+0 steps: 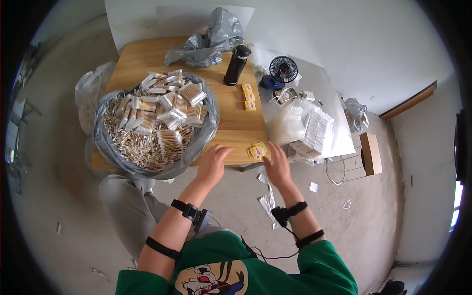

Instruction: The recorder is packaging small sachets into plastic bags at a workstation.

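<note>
My left hand [212, 166] hovers over the wooden table's front edge, between a large lined tub and a small pile of yellow paper labels [256, 151]. Its fingers point right, loosely stretched, and nothing shows in them. At the right side of that pile is my right hand [279, 168], thumb and fingers apart around the labels' edge; whether it touches them I cannot tell. Loose cotton swabs [129, 146] fill the tub, which a grey plastic bag [209, 125] lines. Bundled packs of cotton swabs [172, 105] lie on top of them.
On the wooden table [236, 130] stand a black thermos [237, 65], a crumpled grey bag [211, 42] and a row of yellow labels [249, 97]. The side table holds a small fan [283, 70] and clear plastic packs [317, 129]. A cardboard box [371, 153] is at right.
</note>
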The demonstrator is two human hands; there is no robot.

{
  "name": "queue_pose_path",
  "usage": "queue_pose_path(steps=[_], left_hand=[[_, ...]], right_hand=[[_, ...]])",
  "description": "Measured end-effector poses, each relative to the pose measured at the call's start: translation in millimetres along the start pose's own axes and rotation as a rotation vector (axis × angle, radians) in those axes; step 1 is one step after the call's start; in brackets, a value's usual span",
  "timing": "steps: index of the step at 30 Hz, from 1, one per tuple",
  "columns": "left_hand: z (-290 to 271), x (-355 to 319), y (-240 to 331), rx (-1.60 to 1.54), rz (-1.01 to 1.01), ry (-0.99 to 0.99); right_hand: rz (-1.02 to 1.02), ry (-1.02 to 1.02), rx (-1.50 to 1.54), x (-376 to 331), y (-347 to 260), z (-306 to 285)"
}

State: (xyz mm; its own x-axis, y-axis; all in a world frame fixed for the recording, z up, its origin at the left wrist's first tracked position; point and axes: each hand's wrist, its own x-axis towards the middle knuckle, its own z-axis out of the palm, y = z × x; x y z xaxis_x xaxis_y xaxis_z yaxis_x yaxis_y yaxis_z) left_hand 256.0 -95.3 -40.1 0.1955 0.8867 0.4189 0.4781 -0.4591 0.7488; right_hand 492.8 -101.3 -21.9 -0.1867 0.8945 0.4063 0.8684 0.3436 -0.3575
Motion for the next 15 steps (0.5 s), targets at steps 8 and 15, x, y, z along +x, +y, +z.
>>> queue_pose_path(steps=[8, 15], left_hand=[[-28, -30, -1, 0.05, -0.038, -0.033], [-36, -43, -9, 0.028, -0.061, -0.001]], right_hand=[[0.236, -0.131, -0.312, -34, 23, 102], [0.32, -0.154, -0.328, -18, 27, 118]])
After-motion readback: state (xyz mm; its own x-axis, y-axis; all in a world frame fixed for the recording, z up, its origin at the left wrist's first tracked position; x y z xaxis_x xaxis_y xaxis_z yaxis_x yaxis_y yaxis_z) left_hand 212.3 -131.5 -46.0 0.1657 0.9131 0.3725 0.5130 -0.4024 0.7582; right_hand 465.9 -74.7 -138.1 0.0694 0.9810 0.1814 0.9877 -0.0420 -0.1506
